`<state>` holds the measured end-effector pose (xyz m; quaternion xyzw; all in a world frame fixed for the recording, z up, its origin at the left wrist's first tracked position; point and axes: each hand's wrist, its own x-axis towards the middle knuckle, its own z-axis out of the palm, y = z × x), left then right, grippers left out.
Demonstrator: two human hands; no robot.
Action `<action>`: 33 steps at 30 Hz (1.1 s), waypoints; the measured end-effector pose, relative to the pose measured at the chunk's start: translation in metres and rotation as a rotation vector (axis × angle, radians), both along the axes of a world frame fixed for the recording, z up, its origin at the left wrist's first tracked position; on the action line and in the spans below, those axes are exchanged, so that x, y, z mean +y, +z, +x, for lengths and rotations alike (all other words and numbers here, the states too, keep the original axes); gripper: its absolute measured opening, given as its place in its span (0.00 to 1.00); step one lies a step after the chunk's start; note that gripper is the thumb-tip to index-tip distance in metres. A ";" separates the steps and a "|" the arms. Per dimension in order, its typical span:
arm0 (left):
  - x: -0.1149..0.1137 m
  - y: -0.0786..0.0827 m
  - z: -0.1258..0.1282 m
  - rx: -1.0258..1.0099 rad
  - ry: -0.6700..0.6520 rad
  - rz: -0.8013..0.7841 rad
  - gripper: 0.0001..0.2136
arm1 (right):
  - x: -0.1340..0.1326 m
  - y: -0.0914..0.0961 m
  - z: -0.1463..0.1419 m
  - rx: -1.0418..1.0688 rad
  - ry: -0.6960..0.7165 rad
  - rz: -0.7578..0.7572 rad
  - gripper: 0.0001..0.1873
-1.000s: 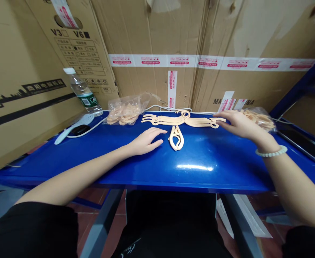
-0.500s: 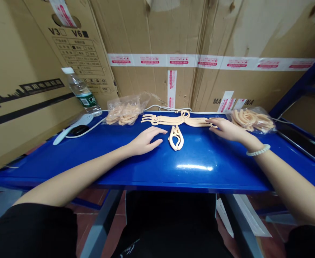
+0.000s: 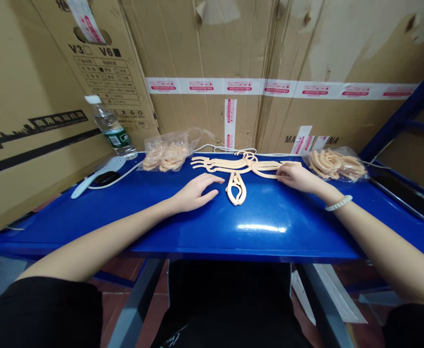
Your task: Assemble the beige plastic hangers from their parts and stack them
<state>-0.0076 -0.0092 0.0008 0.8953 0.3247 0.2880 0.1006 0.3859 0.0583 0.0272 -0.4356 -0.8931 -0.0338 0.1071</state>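
My right hand (image 3: 294, 177) pinches a smooth, curved beige hanger (image 3: 267, 175) at far centre; my left hand (image 3: 196, 193) sits loosely spread; glossy blue tabletop (image 3: 197, 229) runs open to its straight near edge (image 3: 212, 253)

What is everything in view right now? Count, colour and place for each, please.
Unfolded hangers: several, overlapping, cream, back centre
Folded hanger: one, cream, in front of them
Transparent bags: two, cream contents, flanking the hangers
Bottle: one, transparent, green label, back left
Handled paddle: one, pale blue, left
Rounded object: one, black, near the paddle
Flat device: one, black, right
Table: one, blue, centre
Boxes: several, brown, behind and left
Tape: several strips, white and red, on boxes
Bracelet: one, pale, right wrist
Sleeves: two, black, bottom corners
Left grip: one, bare, left of the folded hanger, holding nothing
Right grip: one, bare, on an unfolded hanger's right end
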 end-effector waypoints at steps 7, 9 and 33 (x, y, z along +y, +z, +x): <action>0.000 0.001 0.000 -0.031 0.007 -0.020 0.16 | -0.013 0.023 0.003 0.178 -0.024 -0.175 0.15; 0.000 0.001 0.000 -0.052 0.013 -0.039 0.16 | -0.018 0.032 0.005 0.232 -0.049 -0.170 0.17; 0.012 -0.016 0.003 -0.547 0.086 -0.464 0.35 | -0.060 0.055 -0.018 0.417 0.075 -0.304 0.18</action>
